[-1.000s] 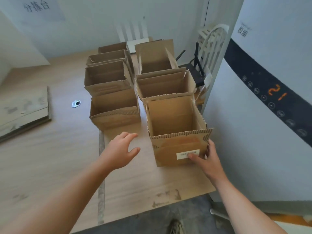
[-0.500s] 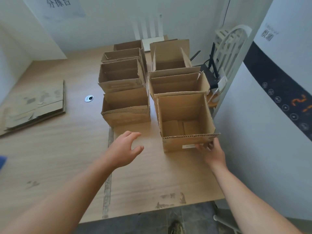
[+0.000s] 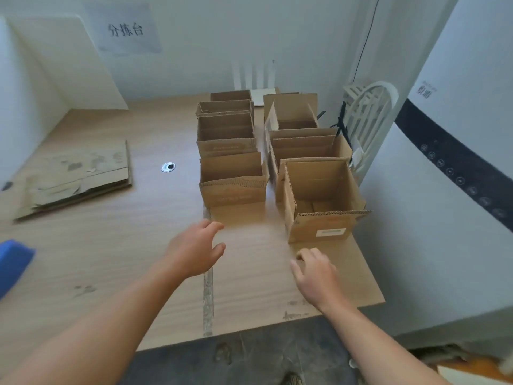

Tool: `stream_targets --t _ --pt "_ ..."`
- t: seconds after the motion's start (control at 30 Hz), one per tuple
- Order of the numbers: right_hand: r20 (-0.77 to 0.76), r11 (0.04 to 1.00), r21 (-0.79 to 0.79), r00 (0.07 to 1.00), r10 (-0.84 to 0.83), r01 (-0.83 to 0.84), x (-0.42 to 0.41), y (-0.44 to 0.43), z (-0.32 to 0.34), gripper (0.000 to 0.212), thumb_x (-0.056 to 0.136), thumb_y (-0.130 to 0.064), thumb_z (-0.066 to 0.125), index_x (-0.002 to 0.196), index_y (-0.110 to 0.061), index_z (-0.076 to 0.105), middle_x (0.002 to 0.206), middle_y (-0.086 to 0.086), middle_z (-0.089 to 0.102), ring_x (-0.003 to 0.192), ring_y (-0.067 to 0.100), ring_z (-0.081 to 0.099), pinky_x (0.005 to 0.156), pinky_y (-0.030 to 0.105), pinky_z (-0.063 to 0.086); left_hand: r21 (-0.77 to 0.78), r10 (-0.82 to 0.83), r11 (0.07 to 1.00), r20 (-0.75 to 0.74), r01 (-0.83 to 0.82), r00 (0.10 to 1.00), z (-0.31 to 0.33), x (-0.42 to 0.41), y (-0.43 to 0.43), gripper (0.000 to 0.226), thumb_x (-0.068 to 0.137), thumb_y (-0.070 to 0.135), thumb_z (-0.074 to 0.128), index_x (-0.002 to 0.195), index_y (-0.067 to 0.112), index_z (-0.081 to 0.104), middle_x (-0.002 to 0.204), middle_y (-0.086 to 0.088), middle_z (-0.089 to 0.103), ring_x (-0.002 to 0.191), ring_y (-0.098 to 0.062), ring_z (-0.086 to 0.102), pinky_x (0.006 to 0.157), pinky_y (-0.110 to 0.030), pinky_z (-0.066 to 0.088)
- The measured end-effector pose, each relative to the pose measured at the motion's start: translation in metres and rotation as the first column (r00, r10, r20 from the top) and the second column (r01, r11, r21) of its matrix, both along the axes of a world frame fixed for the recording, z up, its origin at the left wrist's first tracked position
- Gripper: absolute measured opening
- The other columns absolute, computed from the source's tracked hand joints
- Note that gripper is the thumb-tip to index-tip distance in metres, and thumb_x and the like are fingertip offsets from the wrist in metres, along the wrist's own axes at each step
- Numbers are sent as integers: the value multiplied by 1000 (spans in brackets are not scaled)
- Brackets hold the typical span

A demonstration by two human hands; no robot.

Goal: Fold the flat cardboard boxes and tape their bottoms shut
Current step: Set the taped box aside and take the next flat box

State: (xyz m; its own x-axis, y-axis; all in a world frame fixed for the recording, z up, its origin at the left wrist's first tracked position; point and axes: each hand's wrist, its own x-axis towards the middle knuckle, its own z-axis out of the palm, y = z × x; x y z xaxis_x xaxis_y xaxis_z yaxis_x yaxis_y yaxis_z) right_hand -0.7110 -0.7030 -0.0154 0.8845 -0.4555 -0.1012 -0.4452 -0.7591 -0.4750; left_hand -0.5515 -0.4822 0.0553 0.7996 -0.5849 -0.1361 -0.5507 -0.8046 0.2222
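Several folded cardboard boxes stand open-topped in two rows on the wooden table [image 3: 116, 245]. The nearest right-row box [image 3: 322, 201] carries a white label on its front. The nearest left-row box [image 3: 233, 187] stands beside it. A stack of flat cardboard boxes [image 3: 80, 179] lies at the table's left. My left hand [image 3: 194, 251] hovers over the table in front of the left row, fingers relaxed, holding nothing. My right hand [image 3: 313, 270] hangs just in front of the labelled box, fingers loosely curled, apart from it and empty.
A large white appliance [image 3: 444, 190] with a dark control band stands against the table's right edge. A white chair [image 3: 366, 112] is behind it. A metal grommet [image 3: 168, 167] sits in the tabletop. A blue object [image 3: 14, 259] lies at the left edge.
My right hand has let go of the labelled box and pulled back toward me. The box now stands farther back in its row. The view has swung left.
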Motion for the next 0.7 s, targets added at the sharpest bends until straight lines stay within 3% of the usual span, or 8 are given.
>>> stream_targets --t 0.13,0.3,0.7 --pt "28 956 -175 970 242 -234 35 82 41 34 102 -43 41 125 -23 57 124 -5 57 115 20 51 94 39 40 54 -2 999 112 -4 994 18 -7 77 46 98 45 50 140 26 49 137 5 53 124 -20 50 97 -35 44" --pt "-22 842 -358 905 424 -403 76 183 76 38 102 -46 41 127 -21 55 124 2 56 113 28 52 89 41 40 113 105 986 174 -126 979 30 -17 184 45 98 46 46 138 26 48 138 5 51 126 -21 47 103 -36 38" --pt "-178 560 -500 711 681 -661 166 354 111 38 102 -46 38 126 -21 52 125 4 53 112 29 51 86 40 36 146 392 893 214 -426 895 44 -10 348 39 97 40 43 130 20 50 127 -1 53 114 -25 51 92 -38 42"
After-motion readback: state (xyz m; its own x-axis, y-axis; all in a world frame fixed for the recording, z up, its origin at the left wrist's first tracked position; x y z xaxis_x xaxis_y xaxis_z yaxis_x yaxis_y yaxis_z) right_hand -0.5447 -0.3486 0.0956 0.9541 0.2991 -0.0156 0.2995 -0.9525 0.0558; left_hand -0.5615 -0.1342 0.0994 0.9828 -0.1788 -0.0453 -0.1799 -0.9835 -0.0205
